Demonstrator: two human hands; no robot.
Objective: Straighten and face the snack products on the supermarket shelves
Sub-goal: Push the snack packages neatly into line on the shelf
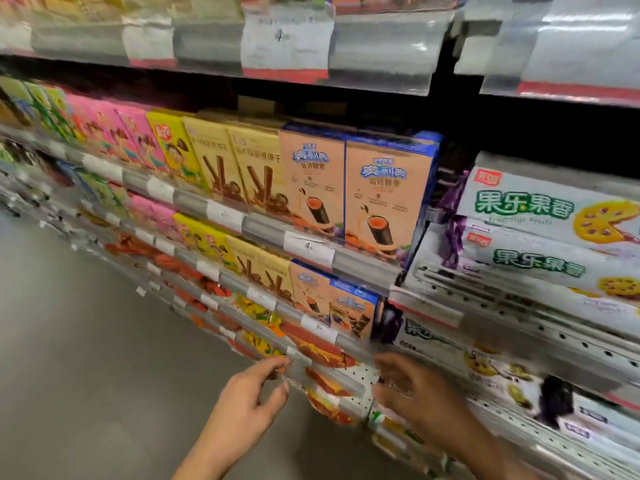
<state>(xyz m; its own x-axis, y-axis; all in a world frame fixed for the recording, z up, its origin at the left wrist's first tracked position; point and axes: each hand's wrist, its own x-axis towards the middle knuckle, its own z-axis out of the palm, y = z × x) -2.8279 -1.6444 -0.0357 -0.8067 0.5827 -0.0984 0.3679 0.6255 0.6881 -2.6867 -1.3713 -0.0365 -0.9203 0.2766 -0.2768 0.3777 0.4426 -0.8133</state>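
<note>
Peach-and-blue wafer roll boxes (384, 199) stand upright at the right end of the middle shelf, beside tan chocolate stick boxes (239, 168). On a low shelf lie red-orange snack bags (320, 348). My left hand (254, 393) hovers at the front rail of that low shelf, fingers apart, fingertips close to the rail. My right hand (408, 386) is at the same shelf's right end, fingers curled beside a dotted white pack (360, 375). Blur hides whether either hand grips anything.
White cookie packs with green lettering (530, 216) fill the angled shelves on the right. Pink and yellow boxes (138, 140) run along the shelves to the left. Price-tag rails (304, 244) edge every shelf. Grey floor (69, 358) lies at lower left.
</note>
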